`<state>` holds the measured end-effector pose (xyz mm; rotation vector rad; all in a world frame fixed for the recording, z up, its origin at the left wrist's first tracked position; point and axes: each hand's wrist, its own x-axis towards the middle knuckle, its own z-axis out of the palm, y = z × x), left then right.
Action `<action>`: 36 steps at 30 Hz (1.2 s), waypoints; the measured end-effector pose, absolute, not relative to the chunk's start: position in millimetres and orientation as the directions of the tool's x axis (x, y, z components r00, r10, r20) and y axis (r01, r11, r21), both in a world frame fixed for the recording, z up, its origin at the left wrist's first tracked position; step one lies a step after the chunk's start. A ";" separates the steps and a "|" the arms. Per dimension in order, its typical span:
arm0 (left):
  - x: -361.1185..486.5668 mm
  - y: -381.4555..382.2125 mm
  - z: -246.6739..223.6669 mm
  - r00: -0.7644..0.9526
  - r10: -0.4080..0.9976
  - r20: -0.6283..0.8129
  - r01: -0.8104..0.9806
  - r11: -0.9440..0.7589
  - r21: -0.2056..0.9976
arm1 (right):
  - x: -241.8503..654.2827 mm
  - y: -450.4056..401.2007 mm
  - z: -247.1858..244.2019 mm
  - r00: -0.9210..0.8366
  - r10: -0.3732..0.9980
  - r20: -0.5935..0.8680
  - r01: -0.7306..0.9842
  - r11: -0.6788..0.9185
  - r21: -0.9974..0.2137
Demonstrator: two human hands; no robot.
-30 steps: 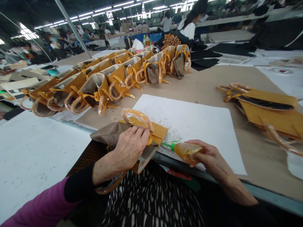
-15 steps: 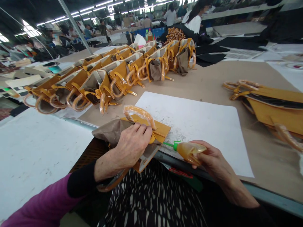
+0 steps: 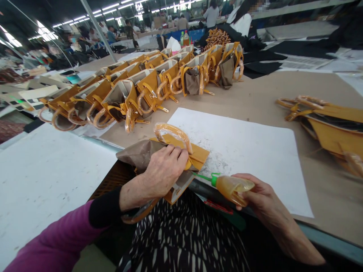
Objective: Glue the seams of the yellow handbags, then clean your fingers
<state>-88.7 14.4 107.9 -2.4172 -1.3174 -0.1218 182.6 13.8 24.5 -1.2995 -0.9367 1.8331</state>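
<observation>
My left hand (image 3: 164, 170) is closed on a mustard-yellow handbag (image 3: 200, 154) with a brown lining and plastic-wrapped handles. The bag lies over the table's front edge, one handle standing up behind my fingers. In my right hand (image 3: 258, 194) is a soft, squeezed glue bottle (image 3: 231, 188) of amber liquid with a green cap and a long thin nozzle. The nozzle points left, its tip at the bag's edge beside the lining; whether it touches cannot be made out.
Several similar handbags (image 3: 147, 85) stand in rows at the back left. More yellow bag pieces (image 3: 331, 124) lie at the right. A white sheet (image 3: 249, 151) covers part of the brown table (image 3: 255, 96). People work in the background.
The whole view has shifted slightly, so things sit a little further right. The bottle's nozzle has edged slightly further in at the bag's edge. Both hands keep their holds.
</observation>
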 end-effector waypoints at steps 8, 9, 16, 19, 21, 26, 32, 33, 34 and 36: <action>-89.6 13.5 107.8 0.567 0.789 0.237 0.818 -0.505 -0.275 | 174.7 0.8 34.4 -0.360 0.801 -0.478 -0.083 -0.538 -0.839; -89.8 13.2 107.8 0.571 0.785 0.240 0.815 -0.508 -0.278 | 173.6 -0.6 35.4 -0.357 0.798 -0.485 -0.079 -0.543 -0.836; -90.4 12.7 109.0 0.567 0.802 0.188 0.813 -0.508 -0.285 | 166.6 -12.2 44.4 -0.366 0.781 -0.505 -0.087 -0.569 -0.817; -90.5 12.5 108.2 0.558 0.810 0.183 0.818 -0.498 -0.289 | 165.7 -18.5 50.1 -0.327 0.782 -0.531 -0.094 -0.586 -0.805; -91.0 12.5 107.3 0.558 0.809 0.184 0.817 -0.497 -0.293 | 165.2 -21.2 53.8 -0.305 0.786 -0.538 -0.102 -0.588 -0.802; -92.4 12.7 106.7 0.564 0.802 0.199 0.816 -0.504 -0.283 | 161.1 -21.6 57.3 -0.252 0.814 -0.524 -0.136 -0.565 -0.814; -89.4 13.5 110.2 0.560 0.810 0.173 0.814 -0.499 -0.299 | 160.2 -20.1 49.6 -0.345 0.779 -0.523 -0.120 -0.590 -0.799; -88.4 13.8 110.9 0.556 0.815 0.166 0.815 -0.494 -0.303 | 160.7 -20.7 49.3 -0.366 0.770 -0.522 -0.116 -0.595 -0.796; -87.6 14.1 111.4 0.552 0.818 0.163 0.816 -0.490 -0.306 | 160.8 -21.8 49.7 -0.386 0.759 -0.524 -0.109 -0.602 -0.791; -86.7 14.4 111.9 0.554 0.813 0.179 0.816 -0.487 -0.311 | 159.3 -25.5 52.4 -0.403 0.739 -0.539 -0.101 -0.622 -0.777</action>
